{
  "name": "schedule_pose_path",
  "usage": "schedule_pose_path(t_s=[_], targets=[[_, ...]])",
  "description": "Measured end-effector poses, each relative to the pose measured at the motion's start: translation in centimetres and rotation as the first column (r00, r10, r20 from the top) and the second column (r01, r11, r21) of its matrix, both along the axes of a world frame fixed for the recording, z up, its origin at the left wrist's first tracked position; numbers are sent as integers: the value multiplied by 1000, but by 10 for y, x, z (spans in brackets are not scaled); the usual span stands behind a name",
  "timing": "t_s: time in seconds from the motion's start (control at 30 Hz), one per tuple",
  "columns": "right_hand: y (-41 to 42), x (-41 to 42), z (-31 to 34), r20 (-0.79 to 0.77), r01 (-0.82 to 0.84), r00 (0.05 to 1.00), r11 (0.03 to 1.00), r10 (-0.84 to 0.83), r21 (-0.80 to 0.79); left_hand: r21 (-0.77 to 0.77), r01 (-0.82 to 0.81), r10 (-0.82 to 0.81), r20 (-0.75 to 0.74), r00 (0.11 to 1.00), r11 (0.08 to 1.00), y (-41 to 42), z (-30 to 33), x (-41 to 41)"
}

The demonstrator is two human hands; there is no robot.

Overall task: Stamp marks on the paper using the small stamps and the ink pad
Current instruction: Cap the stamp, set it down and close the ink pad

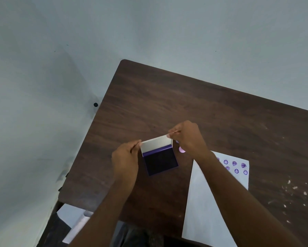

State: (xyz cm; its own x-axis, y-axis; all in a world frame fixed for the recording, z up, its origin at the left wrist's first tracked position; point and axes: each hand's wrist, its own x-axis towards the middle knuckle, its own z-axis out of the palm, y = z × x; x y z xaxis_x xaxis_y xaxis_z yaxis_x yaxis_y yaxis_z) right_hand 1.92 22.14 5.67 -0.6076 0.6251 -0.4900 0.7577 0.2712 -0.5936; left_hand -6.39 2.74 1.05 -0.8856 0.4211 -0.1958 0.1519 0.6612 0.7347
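Note:
A purple ink pad (160,161) lies open in the middle of the dark wooden table, its dark ink surface facing up. Its white-lined lid (156,144) stands upright at the far side. My left hand (126,157) pinches the lid's left corner and my right hand (187,138) pinches its right corner. A small lilac stamp (181,149) peeks out under my right hand, beside the pad. The white paper (203,202) lies to the right, partly under my right forearm, with several purple stamp marks (236,166) near its far edge.
The table (185,97) stands against a pale wall, its left edge close to the ink pad. White flecks (292,193) dot the table's right side. Other white papers (74,221) lie below the table's near left corner.

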Motion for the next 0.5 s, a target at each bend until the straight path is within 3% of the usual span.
schedule_pose_path(t_s=[0.1,0.2,0.33,0.43,0.5], targets=[[5,8,4,59,-111,992,994,111,-4,-37,167,-171,-157,973,985,-14,0,8],[8,14,7,220,-320,924,948,311,2,10,370,-347,-328,879,929,-33,-10,18],[-5,8,1,344,-675,718,727,605,129,7,457,-417,-396,818,890,-47,-23,33],[-23,2,-17,431,-825,542,555,722,107,-16,505,-455,-457,764,863,-50,-31,42],[-31,2,-30,462,-866,481,487,745,115,-87,549,-523,-457,719,831,-54,-36,43]])
